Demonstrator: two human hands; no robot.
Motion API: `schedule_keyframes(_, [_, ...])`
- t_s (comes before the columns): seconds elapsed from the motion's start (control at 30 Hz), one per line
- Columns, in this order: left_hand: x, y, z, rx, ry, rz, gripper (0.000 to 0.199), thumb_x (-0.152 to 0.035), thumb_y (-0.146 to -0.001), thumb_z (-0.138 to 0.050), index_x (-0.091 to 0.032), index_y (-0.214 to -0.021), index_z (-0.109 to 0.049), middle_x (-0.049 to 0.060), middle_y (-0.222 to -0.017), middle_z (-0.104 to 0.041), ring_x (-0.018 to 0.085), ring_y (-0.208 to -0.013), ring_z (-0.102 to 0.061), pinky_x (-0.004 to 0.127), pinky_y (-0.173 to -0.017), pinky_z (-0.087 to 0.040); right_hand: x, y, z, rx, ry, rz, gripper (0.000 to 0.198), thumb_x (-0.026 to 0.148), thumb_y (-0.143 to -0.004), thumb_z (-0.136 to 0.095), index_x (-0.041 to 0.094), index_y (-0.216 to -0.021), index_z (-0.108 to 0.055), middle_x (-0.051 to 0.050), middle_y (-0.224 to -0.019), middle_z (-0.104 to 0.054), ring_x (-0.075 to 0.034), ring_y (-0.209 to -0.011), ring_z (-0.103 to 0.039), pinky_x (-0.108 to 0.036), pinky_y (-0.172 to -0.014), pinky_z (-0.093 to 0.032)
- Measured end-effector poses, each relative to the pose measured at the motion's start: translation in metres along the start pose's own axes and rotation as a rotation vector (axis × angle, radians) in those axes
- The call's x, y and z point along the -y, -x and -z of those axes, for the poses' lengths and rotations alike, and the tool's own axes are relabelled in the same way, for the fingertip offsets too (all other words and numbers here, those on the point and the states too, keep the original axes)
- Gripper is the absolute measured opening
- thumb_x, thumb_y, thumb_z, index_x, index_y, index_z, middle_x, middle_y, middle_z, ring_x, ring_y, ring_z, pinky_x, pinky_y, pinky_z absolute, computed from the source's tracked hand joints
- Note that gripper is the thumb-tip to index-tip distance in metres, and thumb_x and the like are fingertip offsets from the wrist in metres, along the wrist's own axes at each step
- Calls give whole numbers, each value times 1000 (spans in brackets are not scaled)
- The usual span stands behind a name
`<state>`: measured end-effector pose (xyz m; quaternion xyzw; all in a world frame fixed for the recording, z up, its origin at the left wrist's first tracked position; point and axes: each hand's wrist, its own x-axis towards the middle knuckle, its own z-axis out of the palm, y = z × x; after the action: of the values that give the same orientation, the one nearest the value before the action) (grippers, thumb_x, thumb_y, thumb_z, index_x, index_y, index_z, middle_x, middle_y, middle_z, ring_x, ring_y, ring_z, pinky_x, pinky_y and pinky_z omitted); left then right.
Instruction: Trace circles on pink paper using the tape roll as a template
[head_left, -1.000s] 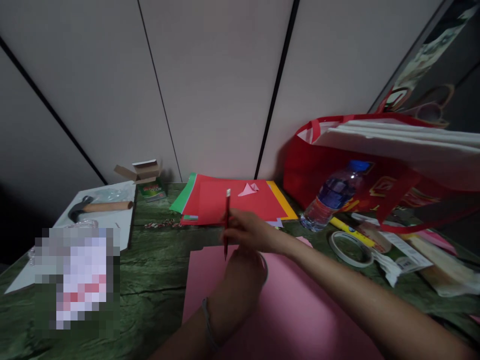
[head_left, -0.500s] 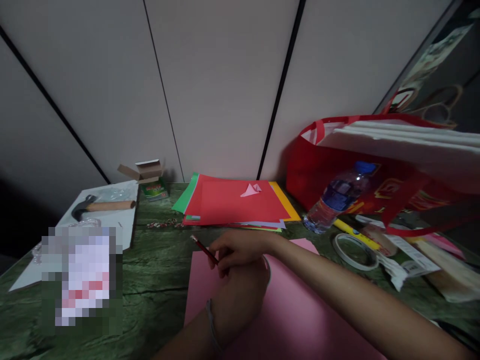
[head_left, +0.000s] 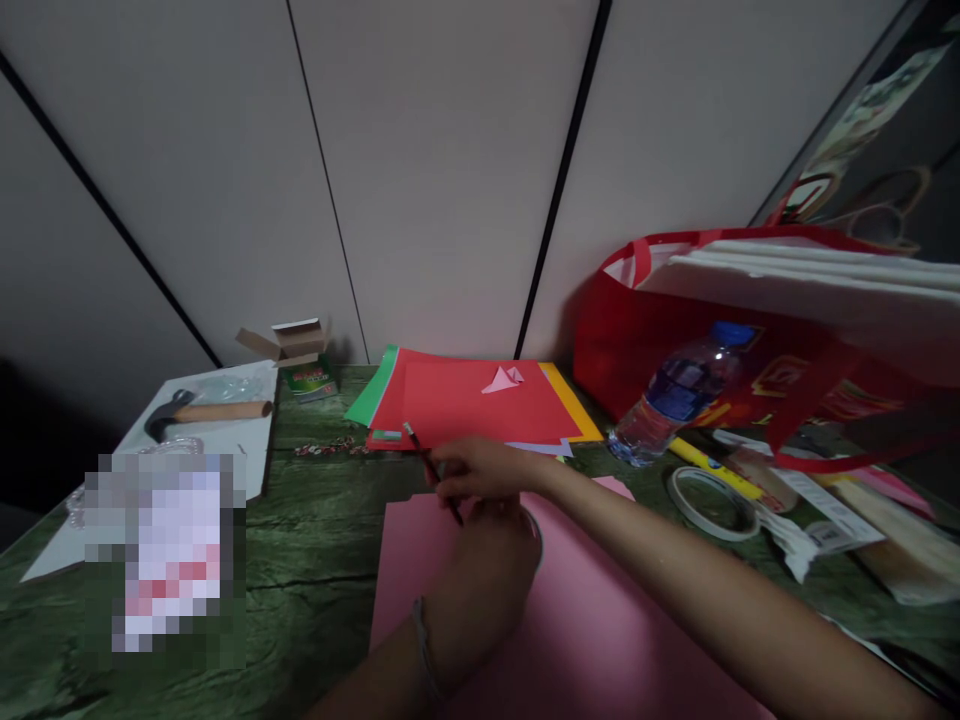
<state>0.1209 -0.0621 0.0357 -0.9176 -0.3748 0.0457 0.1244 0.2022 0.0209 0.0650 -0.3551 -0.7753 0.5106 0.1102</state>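
My right hand, fingers closed, grips a dark pencil with its pale end tilted up to the left. The arm crosses over my left hand, which wears a grey band at the wrist. Beneath the left palm, the curved rim of a round object shows; the palm seems to hold it down on a pink paper sheet. Most left fingers are hidden, and so is the pencil's tip area against the paper.
Behind lie stacked coloured papers with a folded pink piece. At right are a water bottle, red bag and tape roll. A hammer rests on a white board at left, by a small open box.
My right hand has shifted slightly up and away, and the pencil has swung steeper, its upper end moving right and up. The left hand stays almost in place.
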Motion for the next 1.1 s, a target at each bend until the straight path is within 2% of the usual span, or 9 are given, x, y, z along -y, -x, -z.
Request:
schedule_keyframes(0.17, [2,-1,-3,27,84,-65,28,-3,-74,-56,-3,-101,-64,18,-96,-62,27,-87,-60,37,-69,-51,-24,1,10,-174,-188,-34,6,20,-78,-58,19,-81,-53,4,-68,-63,-12,-62,-61,-22,-55,-46])
schedule_keyframes(0.3, [3,-2,-1,47,111,-76,26,-3,-76,-54,-2,-101,-63,17,-98,-62,26,-93,-58,37,-79,-50,-46,3,18,-320,-220,-43,17,25,-73,-66,19,-71,-49,6,-56,-58,-12,-53,-59,-21,-49,-44])
schedule_keyframes(0.4, [4,-1,-1,42,101,-82,29,-2,-75,-54,-3,-102,-63,17,-100,-62,26,-94,-57,36,-78,-49,-60,12,23,-406,-229,-59,31,36,-70,-71,21,-66,-44,6,-51,-58,-13,-50,-60,-22,-48,-47])
schedule_keyframes(0.57, [5,0,-1,55,104,-118,27,-2,-73,-56,-3,-99,-63,17,-96,-62,25,-91,-56,34,-74,-48,-77,40,22,-536,-285,-97,40,52,-68,-70,21,-70,-46,5,-54,-62,-14,-52,-64,-27,-54,-53])
schedule_keyframes(0.73, [6,-1,4,82,172,-83,26,-1,-77,-54,-5,-100,-63,16,-98,-61,25,-91,-56,33,-72,-48,-91,72,5,-781,-396,-116,50,61,-60,-73,22,-67,-43,2,-51,-63,-14,-47,-62,-24,-48,-49])
schedule_keyframes(0.9, [8,-5,4,141,201,-61,23,-8,-80,-57,-3,-102,-63,17,-102,-60,27,-96,-55,34,-75,-48,-93,98,-25,-993,-541,-116,53,63,-56,-75,20,-74,-49,-1,-54,-66,-16,-50,-65,-27,-53,-54])
schedule_keyframes(1.0, [8,-5,-5,90,185,-72,21,-8,-80,-57,-6,-100,-62,16,-101,-59,26,-94,-55,35,-74,-48,-86,112,-45,-1054,-619,-133,53,62,-56,-77,20,-75,-49,-4,-63,-69,-20,-56,-69,-32,-58,-57])
schedule_keyframes(1.1, [7,-2,-12,-13,133,-69,20,-3,-79,-50,-7,-94,-62,14,-95,-60,24,-87,-55,35,-74,-47,-78,124,-65,-1086,-595,-98,45,57,-63,-76,20,-71,-50,-6,-70,-69,-22,-65,-70,-34,-64,-57])
